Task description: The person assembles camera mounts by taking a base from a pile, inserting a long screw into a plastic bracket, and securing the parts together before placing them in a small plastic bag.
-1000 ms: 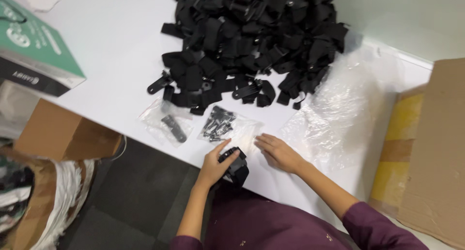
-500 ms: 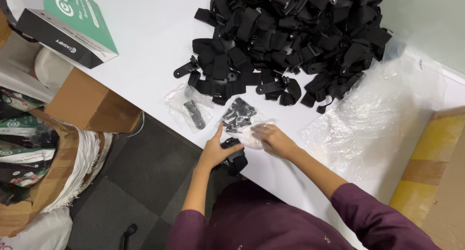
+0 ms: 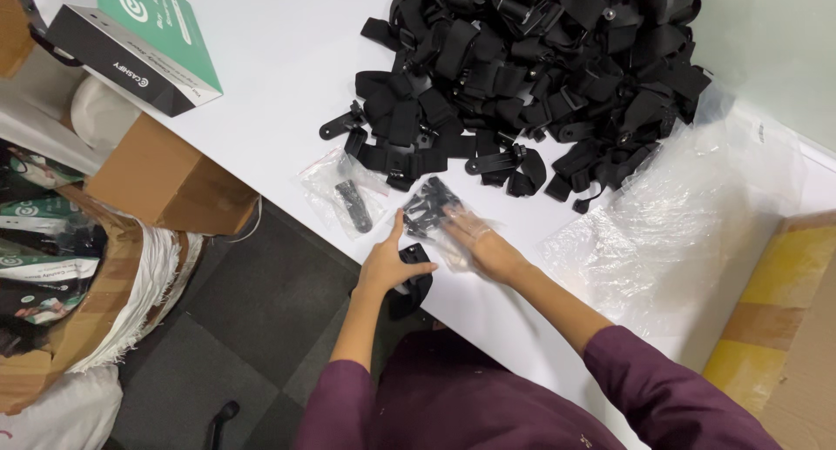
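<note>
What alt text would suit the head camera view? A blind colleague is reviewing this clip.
A person's right hand reaches into a clear plastic bag of small black parts at the edge of a white table, while the left hand holds a black strap piece. A large pile of black straps lies beyond, with another small bagged part beside the hands.

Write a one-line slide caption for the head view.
Left hand on a black strap piece, right hand inside a clear bag beside a pile of straps.

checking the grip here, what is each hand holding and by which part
Left hand grips a black strap piece at its top end; right hand is inside a clear bag.
</note>
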